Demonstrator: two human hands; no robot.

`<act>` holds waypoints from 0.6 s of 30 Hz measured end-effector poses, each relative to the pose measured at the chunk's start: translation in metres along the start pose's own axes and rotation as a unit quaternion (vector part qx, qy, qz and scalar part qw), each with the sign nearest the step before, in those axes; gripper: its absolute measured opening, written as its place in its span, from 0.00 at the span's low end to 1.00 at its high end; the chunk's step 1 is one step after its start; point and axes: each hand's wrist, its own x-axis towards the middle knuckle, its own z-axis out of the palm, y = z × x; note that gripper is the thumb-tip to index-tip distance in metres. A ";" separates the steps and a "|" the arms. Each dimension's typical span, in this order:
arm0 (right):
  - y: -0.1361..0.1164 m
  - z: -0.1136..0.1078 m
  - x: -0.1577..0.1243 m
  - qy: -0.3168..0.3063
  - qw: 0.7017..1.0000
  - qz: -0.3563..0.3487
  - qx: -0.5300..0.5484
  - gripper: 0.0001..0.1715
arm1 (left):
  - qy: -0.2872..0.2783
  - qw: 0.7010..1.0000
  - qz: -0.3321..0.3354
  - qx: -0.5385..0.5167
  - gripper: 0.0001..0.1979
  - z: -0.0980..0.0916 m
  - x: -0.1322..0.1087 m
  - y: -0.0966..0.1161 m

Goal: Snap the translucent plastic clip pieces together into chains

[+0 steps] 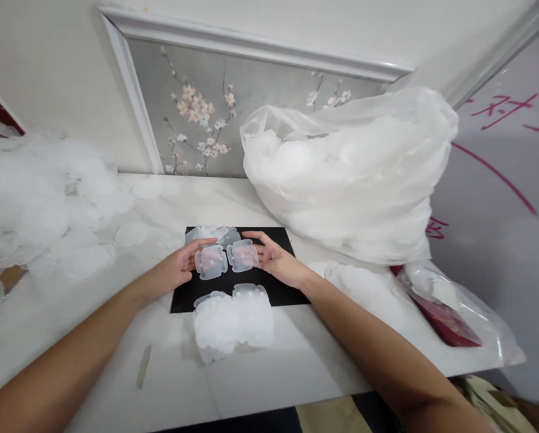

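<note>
Translucent plastic pieces form a double stack [232,322] at lower centre, on the near edge of a black mat [278,291] on a white table [296,367]. Above it, mid-frame, the left hand [179,267] pinches one clear plastic piece [210,262] between thumb and fingers; the right hand [274,257] likewise grips a second piece [243,255], edges almost touching. Farther back, a large bag [355,174] sits right, a loose heap [39,204] left.
</note>
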 end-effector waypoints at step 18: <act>0.005 0.005 -0.007 0.034 0.946 -0.091 -0.310 0.26 | 0.003 0.998 0.025 0.066 0.36 0.004 -0.003 -0.005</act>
